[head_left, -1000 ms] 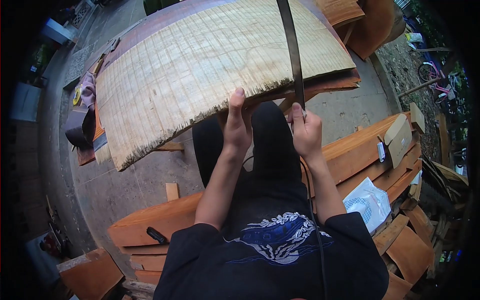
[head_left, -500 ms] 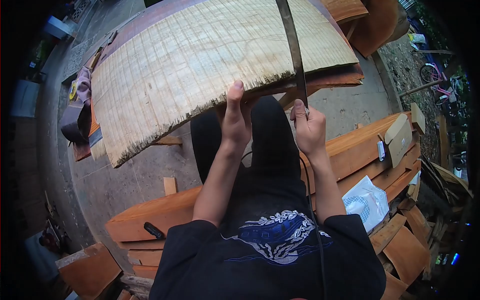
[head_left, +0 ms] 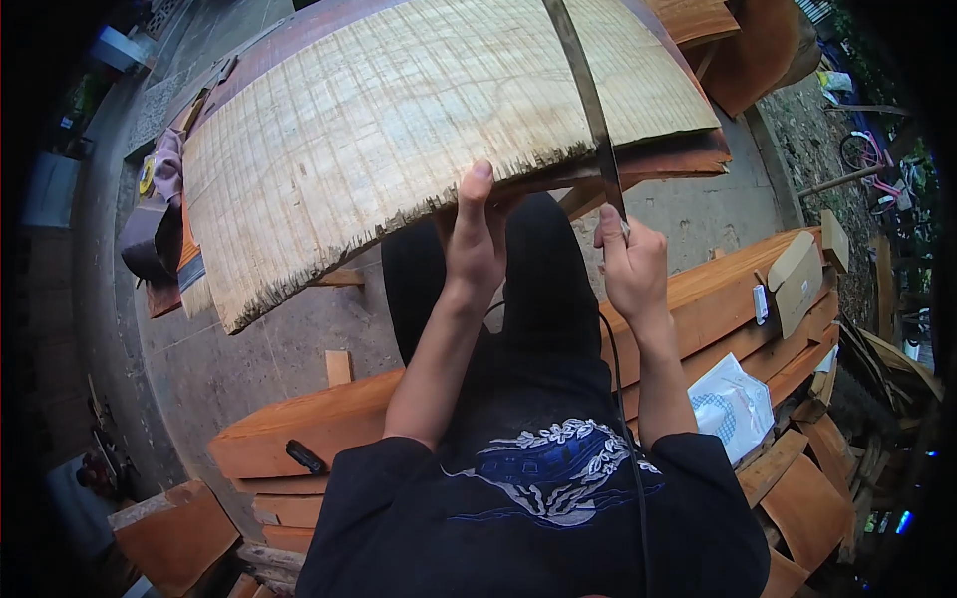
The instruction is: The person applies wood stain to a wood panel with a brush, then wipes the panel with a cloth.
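A broad pale wooden board (head_left: 439, 90) with a rough, bark-like front edge lies across the top of the view, over my knees. My left hand (head_left: 474, 239) grips that edge, thumb on the upper face and fingers hidden beneath. In my right hand (head_left: 635, 264) is the near end of a long, narrow, dark metal blade (head_left: 583, 80). It crosses the board's right part and runs out of the top of the view. My fingers are wrapped round its end, so the handle is mostly hidden.
Reddish timber beams (head_left: 713, 284) lie on both sides of my body. On them are a white plastic bag (head_left: 731, 404), a white lighter-like object (head_left: 761, 304) and a small black object (head_left: 305, 458). A purple cloth (head_left: 167, 169) hangs at the left. Wood offcuts (head_left: 812, 478) lie at lower right.
My right hand has shifted slightly right and toward me, and the blade has slid with it along the board. My left hand and the board have barely moved.
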The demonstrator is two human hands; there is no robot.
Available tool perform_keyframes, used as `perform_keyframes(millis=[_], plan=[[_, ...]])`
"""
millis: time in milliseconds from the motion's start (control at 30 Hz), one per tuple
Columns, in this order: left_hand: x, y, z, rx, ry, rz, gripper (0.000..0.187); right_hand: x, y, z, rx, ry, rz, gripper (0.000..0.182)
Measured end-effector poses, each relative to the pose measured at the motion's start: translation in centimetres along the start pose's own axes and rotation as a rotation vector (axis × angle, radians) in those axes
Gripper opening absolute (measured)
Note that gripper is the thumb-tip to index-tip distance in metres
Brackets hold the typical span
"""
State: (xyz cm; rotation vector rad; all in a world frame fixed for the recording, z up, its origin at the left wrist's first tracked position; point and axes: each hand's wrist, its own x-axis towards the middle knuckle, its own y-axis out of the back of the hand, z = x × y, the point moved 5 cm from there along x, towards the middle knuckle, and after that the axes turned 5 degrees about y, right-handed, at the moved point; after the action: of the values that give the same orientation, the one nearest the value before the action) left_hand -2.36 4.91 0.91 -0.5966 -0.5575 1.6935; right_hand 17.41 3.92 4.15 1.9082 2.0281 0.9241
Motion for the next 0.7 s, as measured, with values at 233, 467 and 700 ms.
perform_keyframes(millis=[233,467,700], plan=[[0.7,0.4,-0.4,-0.023,-0.014,0.008,0.057,1.1,-1.6,2.5,0.483,-0.209,-0.168,0.057],[0.6,0.6,-0.7,-0.015,-0.008,-0.006,0.06,1.1,-2.1,2.6,1.043,-0.374,-0.42,0.052],[0.9,0.1,-0.2,-0.002,0.008,-0.003,0.059,2.0,-2.1,2.4,1.154,-0.444,-0.499,0.053]])
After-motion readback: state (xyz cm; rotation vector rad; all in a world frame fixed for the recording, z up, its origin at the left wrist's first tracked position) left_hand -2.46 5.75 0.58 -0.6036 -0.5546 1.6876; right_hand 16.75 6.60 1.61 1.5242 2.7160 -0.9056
